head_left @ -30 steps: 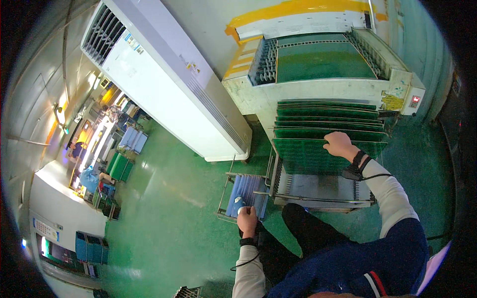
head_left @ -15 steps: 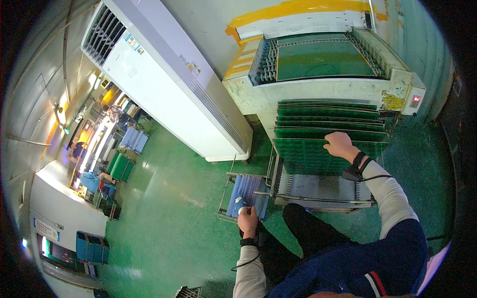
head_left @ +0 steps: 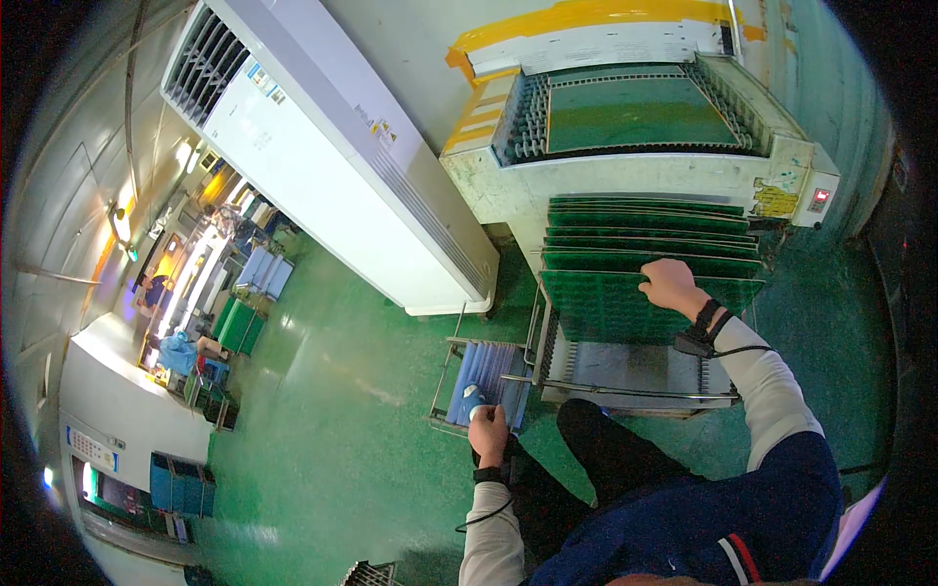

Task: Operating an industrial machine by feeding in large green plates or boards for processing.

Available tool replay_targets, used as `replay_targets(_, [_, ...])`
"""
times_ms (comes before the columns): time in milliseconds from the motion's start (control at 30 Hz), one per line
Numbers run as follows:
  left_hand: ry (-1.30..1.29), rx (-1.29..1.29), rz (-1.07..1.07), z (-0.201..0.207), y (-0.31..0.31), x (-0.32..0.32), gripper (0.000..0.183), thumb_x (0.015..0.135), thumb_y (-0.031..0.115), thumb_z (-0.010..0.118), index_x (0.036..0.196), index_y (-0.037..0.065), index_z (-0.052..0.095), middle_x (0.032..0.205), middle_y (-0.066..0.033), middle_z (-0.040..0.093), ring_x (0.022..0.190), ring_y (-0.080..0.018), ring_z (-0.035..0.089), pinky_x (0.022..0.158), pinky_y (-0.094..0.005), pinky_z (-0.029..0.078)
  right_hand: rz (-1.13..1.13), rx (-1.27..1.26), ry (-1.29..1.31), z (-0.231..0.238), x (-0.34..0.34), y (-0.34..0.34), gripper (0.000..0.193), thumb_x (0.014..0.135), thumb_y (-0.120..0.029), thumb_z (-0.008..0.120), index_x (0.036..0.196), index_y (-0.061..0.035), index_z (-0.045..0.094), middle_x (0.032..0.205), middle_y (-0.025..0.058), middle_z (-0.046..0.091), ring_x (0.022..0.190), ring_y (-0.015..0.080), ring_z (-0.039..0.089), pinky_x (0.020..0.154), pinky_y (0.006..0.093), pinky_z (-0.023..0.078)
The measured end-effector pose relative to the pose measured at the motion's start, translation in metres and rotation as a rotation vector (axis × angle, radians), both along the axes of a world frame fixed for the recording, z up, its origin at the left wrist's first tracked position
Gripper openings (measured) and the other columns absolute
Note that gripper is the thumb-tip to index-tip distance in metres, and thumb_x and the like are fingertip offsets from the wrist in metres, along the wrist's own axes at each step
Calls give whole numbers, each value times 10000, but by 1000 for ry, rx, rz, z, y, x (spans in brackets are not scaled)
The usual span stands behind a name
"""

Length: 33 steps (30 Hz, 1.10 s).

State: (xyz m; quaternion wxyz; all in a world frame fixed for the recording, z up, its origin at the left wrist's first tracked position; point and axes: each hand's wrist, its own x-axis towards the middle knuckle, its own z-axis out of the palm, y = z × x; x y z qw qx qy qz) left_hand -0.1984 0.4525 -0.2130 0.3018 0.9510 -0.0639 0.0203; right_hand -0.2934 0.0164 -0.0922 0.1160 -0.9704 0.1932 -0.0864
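Observation:
My right hand (head_left: 673, 285) is closed, fingers curled over the top edge of the nearest green panel (head_left: 606, 311). That panel leans upright in a metal rack (head_left: 635, 395), with several more green panels (head_left: 645, 221) standing behind it. Lower and to the left is my left hand (head_left: 488, 436), its fingers drawn together. Just beyond them shows a small rounded blue and white thing (head_left: 472, 397); I cannot tell its kind, or for certain whether the hand holds it. Behind it stands a low rack with bluish sheets (head_left: 482, 366).
A pale machine (head_left: 625, 174) with rollers stands behind the rack, a green panel (head_left: 630, 114) lying on them. Left of it rises a tall white cabinet unit (head_left: 337, 166) with vents. People, a lit bench and loaded racks (head_left: 237, 327) are far left. My knee (head_left: 584, 422) is close to the rack.

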Motion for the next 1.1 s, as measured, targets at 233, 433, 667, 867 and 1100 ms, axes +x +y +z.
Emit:
replay_targets(233, [-21, 3, 4, 1, -1, 0, 263, 826, 328, 640, 860, 73, 693, 813, -128, 693, 772, -316, 667, 691, -410, 512, 6, -19, -30, 2, -1, 2, 247, 777, -300, 679, 780, -57, 632, 786, 156, 647, 813, 367, 632, 693, 492, 497])
replay_targets(433, [-36, 1, 4, 0, 0, 0, 268, 825, 332, 640, 849, 70, 693, 798, -135, 689, 759, -320, 665, 676, -409, 512, -6, -12, 0, 7, -1, 5, 243, 780, -294, 676, 781, -55, 635, 788, 156, 648, 814, 367, 632, 694, 489, 500])
replay_targets(667, [-42, 2, -1, 3, -1, -1, 266, 823, 327, 639, 858, 69, 695, 806, -152, 683, 767, -341, 659, 685, -420, 510, -9, -18, 13, 6, -1, 4, 236, 787, -290, 668, 798, -57, 635, 792, 157, 648, 827, 370, 629, 708, 494, 494])
replay_targets(867, [-23, 4, 10, 4, -2, -2, 264, 821, 329, 642, 854, 73, 696, 799, -147, 685, 764, -330, 664, 685, -412, 513, -9, -17, -8, 4, -2, 5, 240, 782, -286, 671, 782, -51, 626, 772, 160, 641, 807, 375, 624, 688, 499, 485])
replay_targets(1100, [-6, -64, 9, 1, 2, 0, 328, 806, 376, 660, 856, 54, 689, 809, -179, 676, 775, -370, 655, 680, -437, 504, 15, -22, -48, 4, -2, 5, 245, 773, -281, 679, 772, -43, 618, 741, 163, 631, 774, 381, 619, 661, 506, 476])
